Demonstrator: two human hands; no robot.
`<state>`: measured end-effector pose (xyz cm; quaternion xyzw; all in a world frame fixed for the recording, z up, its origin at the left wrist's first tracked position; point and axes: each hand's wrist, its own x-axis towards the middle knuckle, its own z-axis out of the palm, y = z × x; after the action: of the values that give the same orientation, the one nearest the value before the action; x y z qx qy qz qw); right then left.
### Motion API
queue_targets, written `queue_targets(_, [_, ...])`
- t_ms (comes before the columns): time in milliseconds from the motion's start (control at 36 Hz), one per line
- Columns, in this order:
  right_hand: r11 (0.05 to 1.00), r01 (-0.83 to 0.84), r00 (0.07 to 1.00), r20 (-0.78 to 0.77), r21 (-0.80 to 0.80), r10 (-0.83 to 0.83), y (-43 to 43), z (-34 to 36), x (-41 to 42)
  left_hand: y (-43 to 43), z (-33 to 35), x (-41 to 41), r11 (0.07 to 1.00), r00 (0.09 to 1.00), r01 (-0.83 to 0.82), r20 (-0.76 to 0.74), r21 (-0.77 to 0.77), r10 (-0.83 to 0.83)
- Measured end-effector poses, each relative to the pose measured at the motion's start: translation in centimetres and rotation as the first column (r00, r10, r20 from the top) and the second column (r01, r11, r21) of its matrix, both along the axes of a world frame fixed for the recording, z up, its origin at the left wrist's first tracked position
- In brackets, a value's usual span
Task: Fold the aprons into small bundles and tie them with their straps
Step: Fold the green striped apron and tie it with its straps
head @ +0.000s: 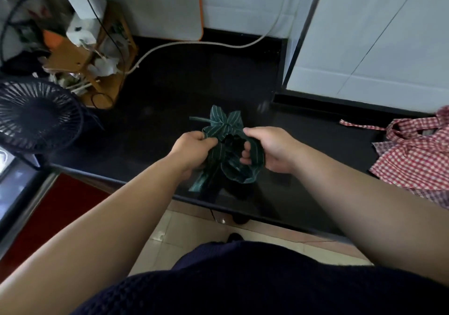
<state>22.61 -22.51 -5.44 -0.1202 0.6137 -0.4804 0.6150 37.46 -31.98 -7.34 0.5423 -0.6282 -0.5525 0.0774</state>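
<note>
Two hands, left hand [192,149] and right hand [269,149], each grip clamped on the green striped apron [224,130].

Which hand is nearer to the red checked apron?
Right. The right hand, gripping the green striped apron, is to the left of the red checked apron, apart; the left hand is farther left.
</note>
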Motion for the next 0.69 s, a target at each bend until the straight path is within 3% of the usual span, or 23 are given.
queue_targets(167, [0.988, -0.095, 0.995, -0.022, -0.120, 0.093, 1.9, 2.1, 2.0, 2.2, 2.4, 0.8, 0.992, 0.995, 0.040, -0.092, 0.118, -0.029])
queue_targets(306, [0.950, -0.201, 0.967, -0.204, -0.241, 0.153, 5.3, 2.7, 4.4, 5.0, 4.2, 2.8, 0.945, 0.952, 0.180, -0.289, 0.273, -0.098])
queue_targets(389, [0.941, -0.305, 0.871, -0.442, -0.143, 0.215, 7.0, 2.9, 5.8, 6.8, 5.4, 4.0, 0.906, 0.908, 0.280, -0.394, 0.318, -0.143])
queue_targets(528, [0.956, -0.280, 0.805, -0.563, -0.085, 0.186, 9.8, 5.0, 6.9, 9.9, 7.4, 4.8, 0.909, 0.862, 0.411, -0.351, 0.066, -0.365])
queue_targets(694, [0.950, -0.254, 0.923, -0.340, -0.183, 0.182, 13.0, 7.3, 8.1, 11.6, 9.3, 5.2, 0.830, 0.844, 0.466, -0.126, -0.306, -0.521])
